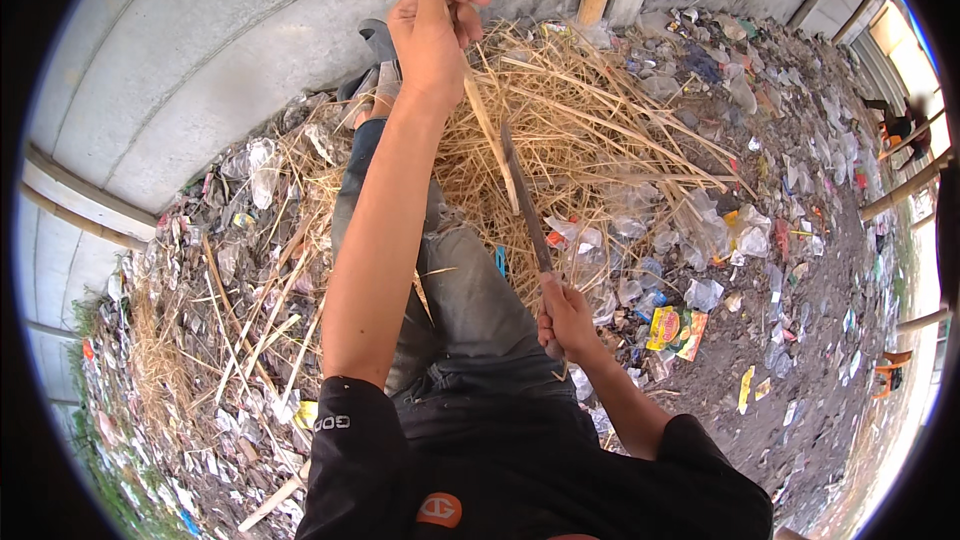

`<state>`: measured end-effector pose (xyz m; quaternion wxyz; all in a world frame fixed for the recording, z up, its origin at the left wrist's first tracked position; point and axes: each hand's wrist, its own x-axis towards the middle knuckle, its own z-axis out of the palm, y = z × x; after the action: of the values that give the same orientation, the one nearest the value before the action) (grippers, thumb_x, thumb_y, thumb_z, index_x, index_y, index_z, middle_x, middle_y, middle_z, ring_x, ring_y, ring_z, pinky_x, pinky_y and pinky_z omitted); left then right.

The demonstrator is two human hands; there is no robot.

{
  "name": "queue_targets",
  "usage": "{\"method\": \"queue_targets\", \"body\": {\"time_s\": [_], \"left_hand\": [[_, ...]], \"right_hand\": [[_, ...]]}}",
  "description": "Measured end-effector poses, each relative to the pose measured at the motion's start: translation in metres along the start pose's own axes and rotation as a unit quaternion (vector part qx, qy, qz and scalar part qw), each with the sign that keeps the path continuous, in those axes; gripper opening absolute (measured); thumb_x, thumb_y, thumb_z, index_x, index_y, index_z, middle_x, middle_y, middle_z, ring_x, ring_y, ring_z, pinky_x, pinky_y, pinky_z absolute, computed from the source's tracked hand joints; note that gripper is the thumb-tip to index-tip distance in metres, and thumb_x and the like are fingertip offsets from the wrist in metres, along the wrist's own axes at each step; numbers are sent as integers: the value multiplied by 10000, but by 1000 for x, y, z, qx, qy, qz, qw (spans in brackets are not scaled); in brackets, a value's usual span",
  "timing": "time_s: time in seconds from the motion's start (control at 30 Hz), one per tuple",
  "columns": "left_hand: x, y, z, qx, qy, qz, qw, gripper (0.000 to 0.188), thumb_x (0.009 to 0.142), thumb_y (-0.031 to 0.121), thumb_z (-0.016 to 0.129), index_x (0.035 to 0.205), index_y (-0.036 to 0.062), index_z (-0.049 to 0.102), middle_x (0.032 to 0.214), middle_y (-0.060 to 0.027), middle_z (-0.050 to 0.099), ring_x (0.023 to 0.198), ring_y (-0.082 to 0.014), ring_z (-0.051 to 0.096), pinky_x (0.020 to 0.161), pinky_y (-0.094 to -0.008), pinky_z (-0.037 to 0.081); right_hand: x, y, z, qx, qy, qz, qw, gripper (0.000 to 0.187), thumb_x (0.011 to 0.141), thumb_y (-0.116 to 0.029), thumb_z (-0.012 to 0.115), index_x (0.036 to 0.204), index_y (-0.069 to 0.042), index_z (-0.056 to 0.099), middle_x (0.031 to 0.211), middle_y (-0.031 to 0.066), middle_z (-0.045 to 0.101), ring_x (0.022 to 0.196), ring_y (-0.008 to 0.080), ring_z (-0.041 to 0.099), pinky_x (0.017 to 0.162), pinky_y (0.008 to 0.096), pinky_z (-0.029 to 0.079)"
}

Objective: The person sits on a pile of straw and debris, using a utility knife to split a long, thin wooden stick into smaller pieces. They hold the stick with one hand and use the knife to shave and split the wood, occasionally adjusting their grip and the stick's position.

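My left hand (430, 40) is raised at the far end of my outstretched arm, closed round a long, thin bamboo strip (484, 122). The strip slants down toward me, and its lower end is near the knife. In my right hand (566, 321), fingers wrapped round the handle, is a long-bladed knife (523, 188) like a machete. Its dark blade points away from me, just right of the strip; whether the two touch I cannot tell. Beneath both lies a heap of straw-coloured bamboo shavings (590, 105), beside my legs in worn dark trousers (470, 290).
A grey concrete wall (240, 30) runs along the left and far side. Plastic litter covers the ground, including a yellow wrapper (663, 328). Loose bamboo pieces (262, 325) lie at the left. A person (903, 128) and an orange chair (890, 376) are at the far right.
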<state>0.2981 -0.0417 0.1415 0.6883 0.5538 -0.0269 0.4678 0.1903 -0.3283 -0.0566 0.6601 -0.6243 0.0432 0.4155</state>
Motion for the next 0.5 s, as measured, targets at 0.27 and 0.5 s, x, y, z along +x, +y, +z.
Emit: {"method": "queue_targets", "body": {"time_s": [0.27,0.5], "left_hand": [[-6,-11,21,47,133,102,985,534,1012,564,551,711,139,434,587,52,348,525,-55,288,482,-273,219],[-16,-12,43,63,129,104,984,521,1038,510,538,693,146,395,598,70,329,523,-35,254,468,-264,191]], "right_hand": [[-9,-69,-8,13,29,-130,991,491,1032,-500,535,809,-65,483,591,7,442,461,93,425,428,279,382],[-16,-40,15,55,17,-417,907,505,1050,-473,482,742,-76,432,552,4,422,441,98,420,432,286,370]]}}
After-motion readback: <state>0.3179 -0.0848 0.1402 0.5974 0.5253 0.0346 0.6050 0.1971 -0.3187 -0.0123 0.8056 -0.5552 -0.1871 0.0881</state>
